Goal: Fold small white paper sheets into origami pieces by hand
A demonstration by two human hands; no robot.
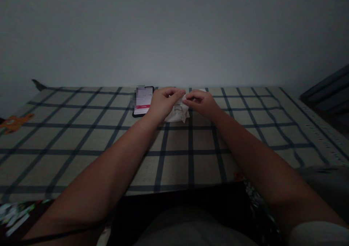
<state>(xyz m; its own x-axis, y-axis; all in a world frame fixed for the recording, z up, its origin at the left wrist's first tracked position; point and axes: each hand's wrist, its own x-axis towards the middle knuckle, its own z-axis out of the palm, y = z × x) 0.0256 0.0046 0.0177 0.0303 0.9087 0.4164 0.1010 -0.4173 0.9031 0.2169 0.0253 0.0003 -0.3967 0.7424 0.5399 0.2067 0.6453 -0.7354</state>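
While both forearms reach fwd from the lower edge of the head view, the left hand (163, 102) and right hand (203, 103) meet at the far centre of a surface under a checked cloth (81, 137) (beige w/ dark grid lines; bench or bed, cannot tell). Between them: a small white packet (178, 113), crumpled, w/ faint print too small to read; its lower part lies on or just above the cloth, approx. over a dark line. Left grip: thumb and fingertips pinched closed on the packet's upper left edge. Right grip: likewise closed, fingers curled, pinching the upper right edge; the two sets of fingertips nearly touch. Just left of the left hand lies a phone (143, 101), flat, screen lit (white w/ a pink-red band), partly blurred. At far left, an orange figure (13, 123) on the cloth, well apart from the hands. Behind: plain pale wall (174, 31). At right, beyond the cloth's edge, a dark slatted object (327, 93). Light dim throughout.
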